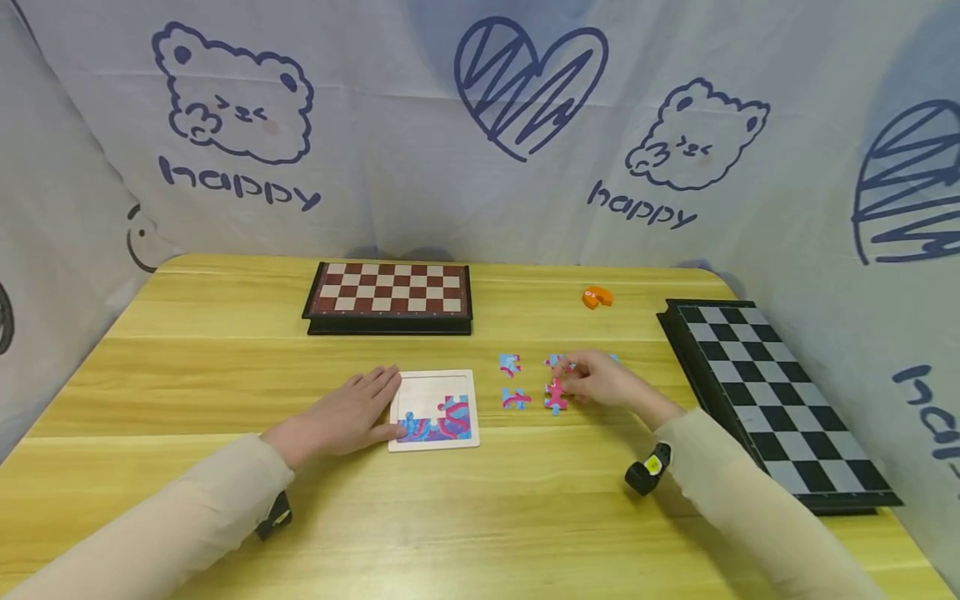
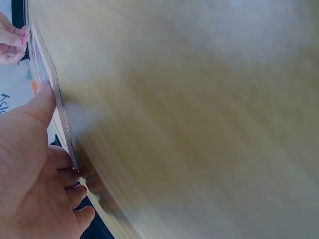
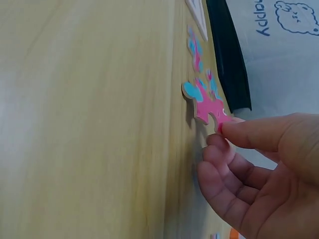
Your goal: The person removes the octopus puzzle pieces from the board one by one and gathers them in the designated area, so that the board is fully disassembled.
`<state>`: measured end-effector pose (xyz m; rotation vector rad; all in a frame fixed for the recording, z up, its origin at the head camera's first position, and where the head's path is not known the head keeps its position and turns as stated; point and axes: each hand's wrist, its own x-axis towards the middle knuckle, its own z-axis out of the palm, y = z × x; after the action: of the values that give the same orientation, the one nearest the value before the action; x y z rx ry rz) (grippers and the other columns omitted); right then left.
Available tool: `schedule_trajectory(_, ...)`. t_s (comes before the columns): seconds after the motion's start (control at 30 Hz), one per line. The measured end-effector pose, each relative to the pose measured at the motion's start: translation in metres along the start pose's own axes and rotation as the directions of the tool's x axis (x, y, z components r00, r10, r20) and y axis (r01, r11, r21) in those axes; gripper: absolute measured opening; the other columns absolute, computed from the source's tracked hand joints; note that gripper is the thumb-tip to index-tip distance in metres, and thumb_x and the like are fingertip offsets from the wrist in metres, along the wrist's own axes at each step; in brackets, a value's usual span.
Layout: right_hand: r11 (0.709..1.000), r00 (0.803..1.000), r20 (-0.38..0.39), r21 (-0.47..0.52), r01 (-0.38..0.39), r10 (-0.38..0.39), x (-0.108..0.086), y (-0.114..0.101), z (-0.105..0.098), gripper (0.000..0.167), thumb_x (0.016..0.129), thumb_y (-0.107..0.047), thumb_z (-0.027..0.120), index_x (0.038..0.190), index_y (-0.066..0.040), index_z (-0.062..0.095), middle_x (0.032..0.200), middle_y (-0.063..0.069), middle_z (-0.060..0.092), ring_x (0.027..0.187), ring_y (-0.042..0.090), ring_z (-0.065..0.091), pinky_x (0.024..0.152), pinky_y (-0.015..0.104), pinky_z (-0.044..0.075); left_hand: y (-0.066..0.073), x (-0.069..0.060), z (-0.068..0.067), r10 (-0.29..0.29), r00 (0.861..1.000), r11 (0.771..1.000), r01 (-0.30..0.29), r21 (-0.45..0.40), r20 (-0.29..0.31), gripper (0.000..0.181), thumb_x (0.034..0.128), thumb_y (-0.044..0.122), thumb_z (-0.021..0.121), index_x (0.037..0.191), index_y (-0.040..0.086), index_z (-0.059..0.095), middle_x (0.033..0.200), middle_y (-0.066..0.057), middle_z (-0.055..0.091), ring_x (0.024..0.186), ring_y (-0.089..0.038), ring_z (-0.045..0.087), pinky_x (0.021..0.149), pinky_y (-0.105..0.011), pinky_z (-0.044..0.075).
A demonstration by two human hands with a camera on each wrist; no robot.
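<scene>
A square white puzzle tray (image 1: 431,384) lies mid-table, its lower part filled with joined blue, purple and pink pieces (image 1: 450,425). My left hand (image 1: 352,417) rests on the tray's left edge, thumb on the lower corner and fingers along the side. To the right, my right hand (image 1: 600,379) pinches a pink and blue puzzle piece (image 3: 208,107) between thumb and fingers; in the right wrist view it looks tilted up from the wood. Loose pieces lie near it: one at upper left (image 1: 510,364), one below that (image 1: 516,398), and others partly hidden behind the right hand.
A brown-and-white chessboard box (image 1: 390,292) sits behind the tray. At the right edge stands a black-and-white chessboard (image 1: 772,392), close to the right forearm. A small orange object (image 1: 597,297) lies at the back. A printed white curtain (image 1: 390,125) hangs behind the table.
</scene>
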<state>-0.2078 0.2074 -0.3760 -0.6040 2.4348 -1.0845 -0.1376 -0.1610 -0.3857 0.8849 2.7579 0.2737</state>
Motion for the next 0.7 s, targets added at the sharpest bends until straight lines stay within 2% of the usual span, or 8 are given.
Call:
schedule_trajectory(0.37, 0.998, 0.999, 0.019, -0.041, -0.044, 0.045, -0.0024, 0.0102, -0.0067, 0.01, 0.09, 0.002, 0.053, 0.099, 0.003, 0.059, 0.069, 0.009, 0.053, 0.058, 0.018, 0.047, 0.053, 0.031, 0.043, -0.0008, 0.0004, 0.0001, 0.004, 1.0, 1.0, -0.004, 0.005, -0.006, 0.075, 0.0941, 0.044, 0.047, 0.139, -0.012, 0.025, 0.145, -0.028, 0.02, 0.133, -0.041, 0.019, 0.105, -0.052, 0.02)
schedule_trajectory(0.7, 0.996, 0.998, 0.013, -0.063, -0.06, 0.061, -0.0009, 0.0107, -0.007, 0.013, 0.09, 0.003, 0.053, 0.101, 0.002, 0.061, 0.069, 0.008, 0.051, 0.057, 0.019, 0.047, 0.052, 0.029, 0.042, -0.001, -0.0003, 0.0004, 0.01, 1.0, 1.0, -0.01, 0.014, -0.009, 0.074, 0.0942, 0.042, 0.048, 0.139, -0.012, 0.025, 0.145, -0.028, 0.02, 0.133, -0.041, 0.019, 0.105, -0.052, 0.02)
